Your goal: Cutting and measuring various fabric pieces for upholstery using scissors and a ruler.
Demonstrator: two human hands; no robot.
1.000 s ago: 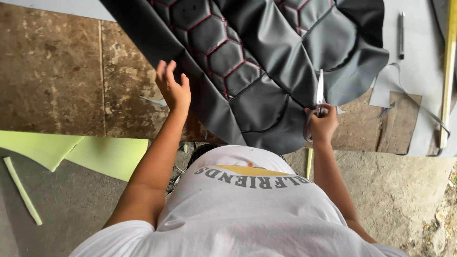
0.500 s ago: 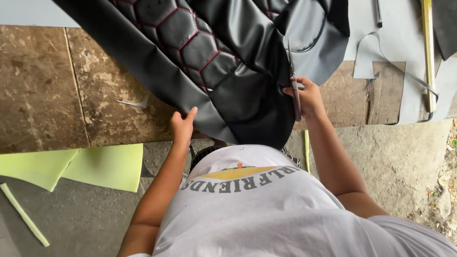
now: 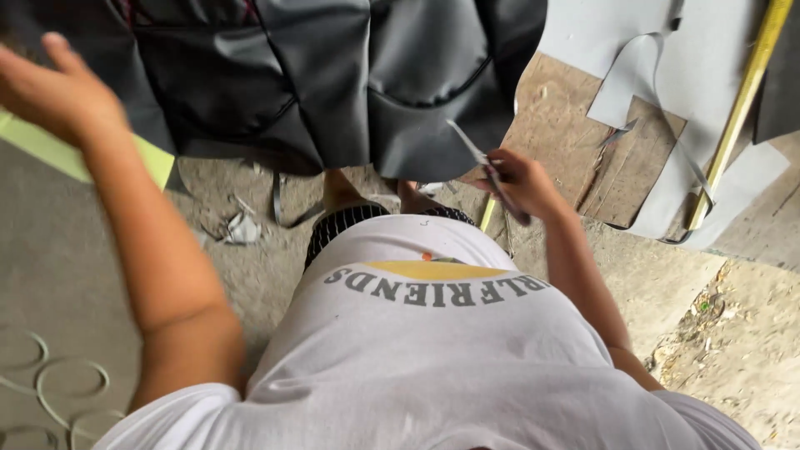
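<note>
1. Scissors (image 3: 487, 171) sit in the grip of the right hand (image 3: 518, 179), the fingers curled tight around the dark handles and the thin metal blades pointing up and left toward the hanging black cover (image 3: 333, 83).
2. Blade tips lie just at the lower edge of that cover, in front of its dark fold; whether they touch the material cannot be told.
3. The cover, made of black stitched panels, drapes over the near edge of the work table (image 3: 575, 125) and fills the top middle of the view.
4. The left hand (image 3: 54, 87) is raised at the far left, palm open and fingers spread, holding nothing and well apart from the scissors.
5. Behind that hand, a strip of yellow-green sheet (image 3: 154, 158) shows beside the cover's left edge.
6. On the table to the right, a cut grey sheet (image 3: 708, 92) lies flat, with a long yellow rod (image 3: 737, 108) resting across it at a slant.
7. A white T-shirt (image 3: 433, 358) with a yellow patch on the chest takes up the lower half of the frame.
8. Scraps (image 3: 242, 227) of cut material lie on the concrete floor (image 3: 75, 275) below the cover, near the person's feet, and pale curled offcuts (image 3: 58, 387) rest at the lower left.
</note>
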